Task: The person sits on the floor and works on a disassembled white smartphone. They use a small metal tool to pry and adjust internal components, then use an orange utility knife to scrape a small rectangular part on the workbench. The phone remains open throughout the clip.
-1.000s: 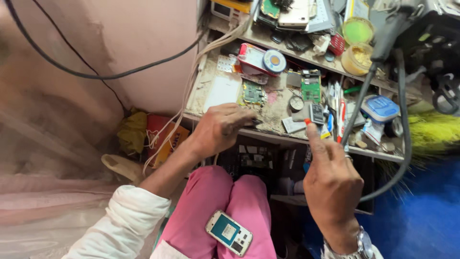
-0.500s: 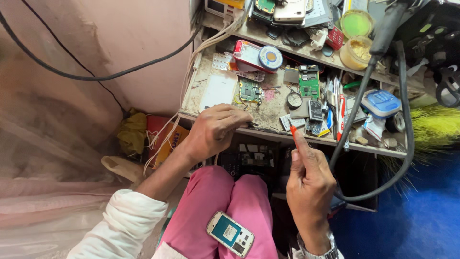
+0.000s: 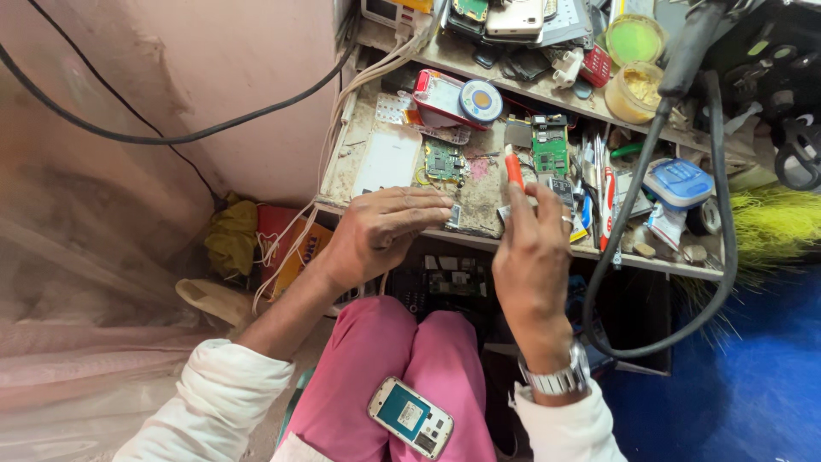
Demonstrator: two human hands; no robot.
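Note:
My left hand (image 3: 385,231) rests palm down on the front edge of a dusty workbench (image 3: 359,162), fingertips pinching a small dark part (image 3: 453,216). My right hand (image 3: 532,248) is raised beside it and holds a thin tool with an orange-red handle (image 3: 513,167) that points up over the bench. A green circuit board (image 3: 443,160) lies just beyond my left fingers; a second green board (image 3: 550,154) lies to the right. An opened phone with a teal inner frame (image 3: 410,417) lies on my lap in pink trousers.
A red-and-white box with a round solder reel (image 3: 481,100) sits at the bench's back. Yellow-green pots (image 3: 634,38), phones and parts crowd the upper shelf. A thick black cable (image 3: 658,145) loops down at right. A small blue-lidded box (image 3: 677,182) stands at right.
My right hand has moved left and up toward my left hand, bringing the orange-handled tool over the bench. My left hand has stayed on the bench edge.

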